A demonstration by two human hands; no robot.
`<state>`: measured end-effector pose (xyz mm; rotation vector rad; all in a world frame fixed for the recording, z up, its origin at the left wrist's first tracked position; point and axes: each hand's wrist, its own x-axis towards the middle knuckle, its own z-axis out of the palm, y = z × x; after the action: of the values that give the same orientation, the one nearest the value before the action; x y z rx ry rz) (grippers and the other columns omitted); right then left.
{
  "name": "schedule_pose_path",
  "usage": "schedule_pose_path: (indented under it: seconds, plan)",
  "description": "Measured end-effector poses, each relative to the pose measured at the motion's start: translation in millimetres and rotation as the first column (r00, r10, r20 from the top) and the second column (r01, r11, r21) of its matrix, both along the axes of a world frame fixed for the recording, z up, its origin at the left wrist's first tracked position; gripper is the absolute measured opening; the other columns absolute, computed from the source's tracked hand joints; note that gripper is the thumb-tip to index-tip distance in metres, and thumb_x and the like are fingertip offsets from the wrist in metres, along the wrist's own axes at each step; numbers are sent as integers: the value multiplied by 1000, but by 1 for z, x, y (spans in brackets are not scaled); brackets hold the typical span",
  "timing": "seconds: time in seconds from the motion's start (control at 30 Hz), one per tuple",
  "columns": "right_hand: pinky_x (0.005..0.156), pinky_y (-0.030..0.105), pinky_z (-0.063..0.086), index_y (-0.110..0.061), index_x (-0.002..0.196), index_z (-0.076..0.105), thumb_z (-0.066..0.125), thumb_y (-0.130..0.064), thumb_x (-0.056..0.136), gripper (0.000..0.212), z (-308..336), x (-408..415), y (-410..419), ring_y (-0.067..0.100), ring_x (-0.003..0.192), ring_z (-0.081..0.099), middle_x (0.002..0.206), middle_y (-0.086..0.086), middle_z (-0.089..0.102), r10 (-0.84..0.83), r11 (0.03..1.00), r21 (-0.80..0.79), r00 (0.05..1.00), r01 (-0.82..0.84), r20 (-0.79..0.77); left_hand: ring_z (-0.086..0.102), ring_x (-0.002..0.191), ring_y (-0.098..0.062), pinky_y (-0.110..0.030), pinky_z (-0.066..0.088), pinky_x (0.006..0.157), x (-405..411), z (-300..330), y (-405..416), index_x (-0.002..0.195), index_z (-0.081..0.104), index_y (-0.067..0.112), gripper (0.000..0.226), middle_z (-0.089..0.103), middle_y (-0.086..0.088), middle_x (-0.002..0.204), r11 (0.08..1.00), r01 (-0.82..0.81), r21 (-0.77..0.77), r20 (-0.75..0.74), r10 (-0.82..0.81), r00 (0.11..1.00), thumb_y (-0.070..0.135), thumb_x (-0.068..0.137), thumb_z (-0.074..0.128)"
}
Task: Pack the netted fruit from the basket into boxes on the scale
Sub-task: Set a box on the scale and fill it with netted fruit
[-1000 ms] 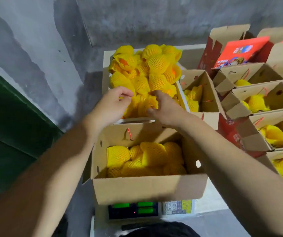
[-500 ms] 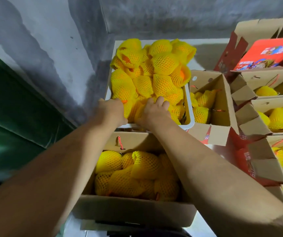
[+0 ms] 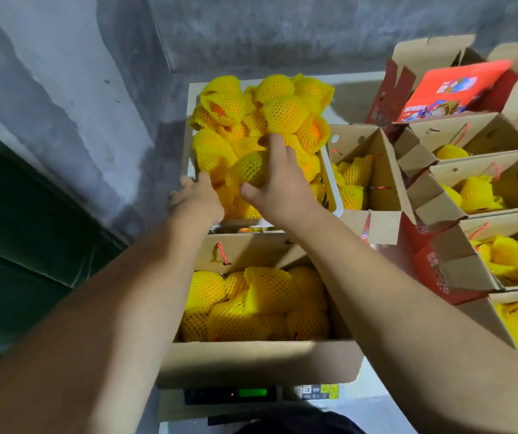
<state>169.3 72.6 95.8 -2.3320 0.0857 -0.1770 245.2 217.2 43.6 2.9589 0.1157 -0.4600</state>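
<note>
Head view looks down on two bare forearms reaching into a white basket (image 3: 333,186) heaped with netted fruit (image 3: 282,112); the right hand (image 3: 279,186) curls its fingers and thumb round one netted fruit (image 3: 250,167) near the basket's near edge; the left hand (image 3: 196,195) is beside it at the basket's left near corner, fingers bent into the pile, though whether it grips anything I cannot tell; nearer the person an open cardboard box (image 3: 257,361), part filled with netted fruit, stands on a scale (image 3: 236,394) with a green display; further open boxes (image 3: 486,170) holding fruit stand to the right.
</note>
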Motion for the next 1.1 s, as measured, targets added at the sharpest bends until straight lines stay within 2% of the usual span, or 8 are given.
schedule_pose_path:
  seconds: [0.13,0.27,0.4,0.5,0.63,0.8,0.93,1.1]
  plan:
    - [98,15,38,-12,142,47,83,-26,83,71,30,-48,-1,21,125,51,134,10,53,-33,991,131,954,-7,300,41,148,-38,-47,38,117,6,-6,-2,161,28,26,79,37,-12,163,998,59,22,17,-60,998,51,96,67]
    - [107,20,38,-13,141,49,82,-29,86,66,38,-97,-6,16,127,50,135,7,53,-28,998,56,931,8,364,44,145,-40,-47,40,114,8,-3,2,156,30,12,100,43,-20,157,998,51,41,36,-53,998,59,83,79]
    - [96,50,50,-24,141,49,79,-37,84,65,24,-125,-16,30,122,55,132,3,50,85,986,-149,990,-68,108,39,146,-43,-46,35,116,6,1,2,154,41,9,89,36,-21,160,997,28,76,5,-29,1000,54,86,77]
    - [92,48,49,-32,139,50,80,-40,81,66,6,-133,-10,35,117,57,130,0,50,67,947,-305,992,-97,-106,41,141,-44,-47,41,111,2,0,-1,150,46,8,91,33,-23,157,991,75,111,-30,-72,997,58,81,79]
    - [96,46,50,-32,143,46,80,-36,82,70,-18,-136,-3,37,122,56,138,3,48,31,967,-241,976,-84,-214,34,145,-45,-49,38,114,3,-3,-2,155,32,10,93,32,-26,157,991,128,44,-31,-127,991,52,86,77]
    - [100,49,49,-31,147,42,76,-37,86,70,-42,-132,-5,38,119,56,141,5,47,0,960,-260,933,-100,-359,34,142,-47,-48,41,110,-2,-2,0,153,34,14,88,27,-24,158,989,147,21,-5,-147,989,51,86,78]
    - [100,49,49,-30,148,39,74,-36,88,69,-49,-124,-5,38,118,53,141,7,45,-8,955,-267,889,-129,-457,43,140,-45,-51,32,116,0,-2,1,152,34,13,85,46,-23,151,974,222,38,4,-223,975,53,89,74]
    - [106,58,46,-32,151,26,76,-40,87,82,-49,-117,-3,42,131,44,146,10,33,-48,937,-304,798,-173,-601,36,146,-45,-52,37,115,3,-2,4,163,12,18,112,33,-25,160,992,118,37,-47,-117,992,63,84,77]
